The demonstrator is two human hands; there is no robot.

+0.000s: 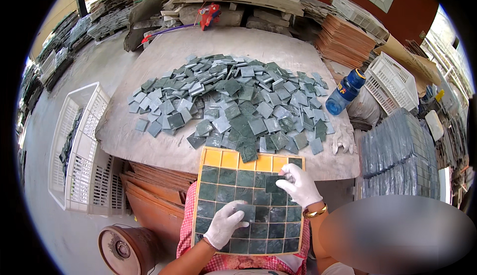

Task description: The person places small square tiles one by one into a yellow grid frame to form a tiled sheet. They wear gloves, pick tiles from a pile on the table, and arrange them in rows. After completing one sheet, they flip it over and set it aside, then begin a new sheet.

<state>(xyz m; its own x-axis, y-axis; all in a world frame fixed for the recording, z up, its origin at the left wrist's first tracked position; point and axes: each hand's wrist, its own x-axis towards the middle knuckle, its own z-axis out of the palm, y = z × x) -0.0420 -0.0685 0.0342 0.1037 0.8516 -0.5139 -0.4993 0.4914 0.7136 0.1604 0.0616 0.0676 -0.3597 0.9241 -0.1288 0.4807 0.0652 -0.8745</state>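
White gloves cover both my hands in the head view. My left hand (224, 225) pinches a grey-green tile (246, 212) between thumb and fingers, over the near-middle part of a wooden-rimmed grid tray (213, 157). My right hand (301, 187) pinches a darker green tile (272, 184) by its right side, above the tray's far right part; I cannot tell whether either tile touches those beneath.

The tray lies over my lap, on a pink checked cloth (190, 206). Dark square tiles fill most of its compartments; along the far row several show bare yellow, while the far right corner holds a tile.

Beyond it, a broad heap of loose tiles (237, 99) covers the middle of the tabletop (144, 157), its near tip overlapping the tray's far edge. To the heap's right stands a blue bottle (345, 94), with a crumpled white glove (343, 141) nearer me. Left of the tabletop are white crates (79, 175), and near left, a brown bucket (141, 247).
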